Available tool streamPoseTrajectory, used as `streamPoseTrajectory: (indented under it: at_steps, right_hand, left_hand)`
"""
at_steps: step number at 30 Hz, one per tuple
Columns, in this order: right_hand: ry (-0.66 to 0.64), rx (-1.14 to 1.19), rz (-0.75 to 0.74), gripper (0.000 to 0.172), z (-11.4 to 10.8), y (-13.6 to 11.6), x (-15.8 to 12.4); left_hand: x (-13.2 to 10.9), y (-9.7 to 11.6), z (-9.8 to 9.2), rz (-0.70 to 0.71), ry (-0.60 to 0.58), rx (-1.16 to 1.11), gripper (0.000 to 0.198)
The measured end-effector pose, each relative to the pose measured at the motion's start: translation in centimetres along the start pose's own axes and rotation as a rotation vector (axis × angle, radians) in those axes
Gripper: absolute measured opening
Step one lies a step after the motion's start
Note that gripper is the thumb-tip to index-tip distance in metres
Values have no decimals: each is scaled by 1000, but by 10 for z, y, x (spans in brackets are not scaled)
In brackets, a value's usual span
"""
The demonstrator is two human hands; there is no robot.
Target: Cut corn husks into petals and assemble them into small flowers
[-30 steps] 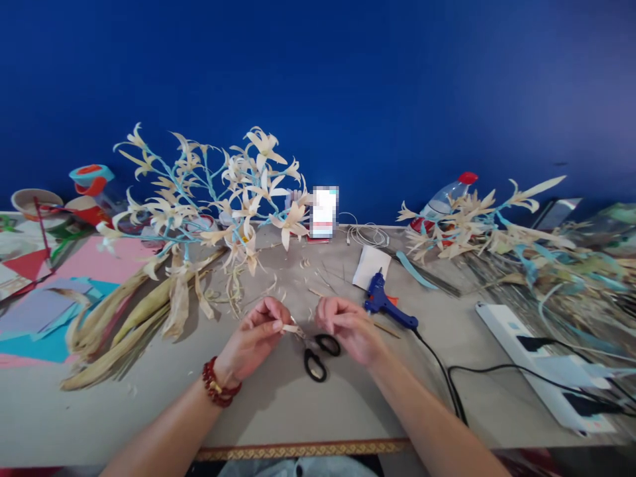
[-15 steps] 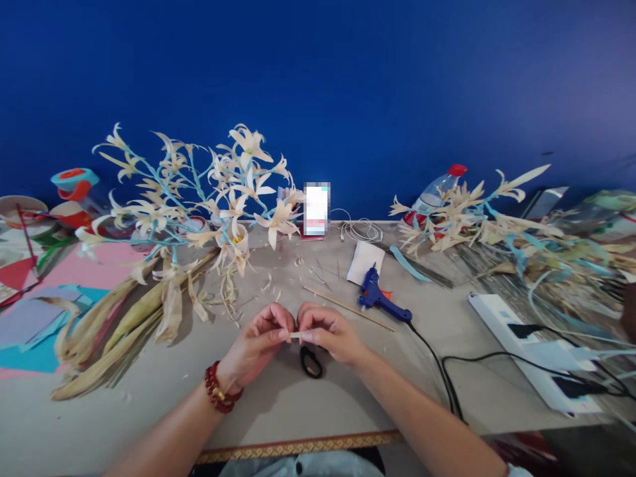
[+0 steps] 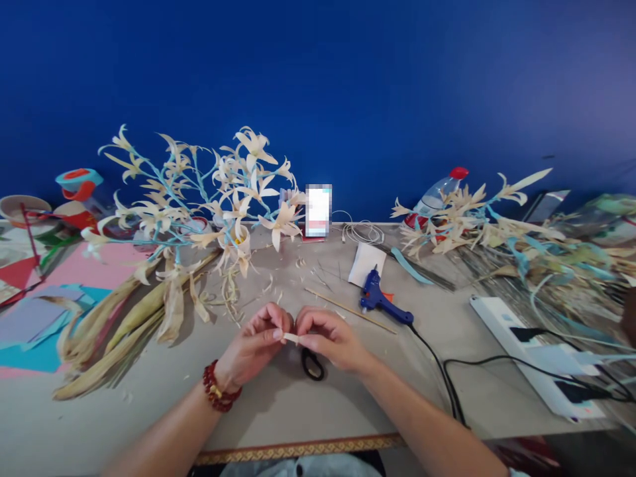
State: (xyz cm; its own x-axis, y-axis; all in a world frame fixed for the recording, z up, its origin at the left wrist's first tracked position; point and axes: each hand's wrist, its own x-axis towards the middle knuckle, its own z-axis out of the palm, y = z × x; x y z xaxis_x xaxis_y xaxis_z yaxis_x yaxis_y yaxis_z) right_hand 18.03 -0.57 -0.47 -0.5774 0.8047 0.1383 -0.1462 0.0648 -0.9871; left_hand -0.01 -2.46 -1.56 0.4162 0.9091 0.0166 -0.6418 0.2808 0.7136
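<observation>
Between my fingertips is a small pale strip (image 3: 291, 338), possibly a piece of corn husk. My left hand (image 3: 256, 341) pinches its left end, and my right hand (image 3: 330, 338) pinches the right end. Both hands are closed, just above the table. A black scissors handle (image 3: 313, 366) shows below my right hand; the rest of the scissors is hidden. A thin wooden stick (image 3: 355, 311) lies beyond my right hand. Farther right rests a blue glue gun (image 3: 385, 298) with its nozzle pointing away from me.
Husk flowers on blue stems (image 3: 238, 192) stand at the back left, with dried corn husks (image 3: 134, 324) before them. More husk flowers (image 3: 462, 218) lie right, near a red-capped bottle (image 3: 440, 189). A white power strip (image 3: 527, 358) with black cords occupies the right side. A phone (image 3: 318, 209) stands behind.
The strip has tilted slightly, its right end lower, as my fingers shift on it. Both hands stay in nearly the same place.
</observation>
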Motion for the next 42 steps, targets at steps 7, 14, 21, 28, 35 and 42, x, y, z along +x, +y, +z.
streamPoseTrajectory:
  at_steps: [7,14,21,28,35,42]
  right_hand:
    - [209,282,43,13,-12,10,3]
    - [14,-10,13,17,-1,-2,0]
    - [5,5,99,24,-2,5,0]
    - [35,121,123,22,3,7,1]
    - [120,445,113,13,2,10,2]
    - [78,341,177,15,-3,12,2]
  left_hand:
    - [1,-1,3,30,2,6,19]
    - [-2,0,-1,0,63,186,12]
    - [-6,1,-4,-26,52,435,17]
    - [-7,-7,-4,-45,94,405,16]
    - [-1,-3,-1,-16,75,92,15]
    - [-4,0,2,28,181,335,10]
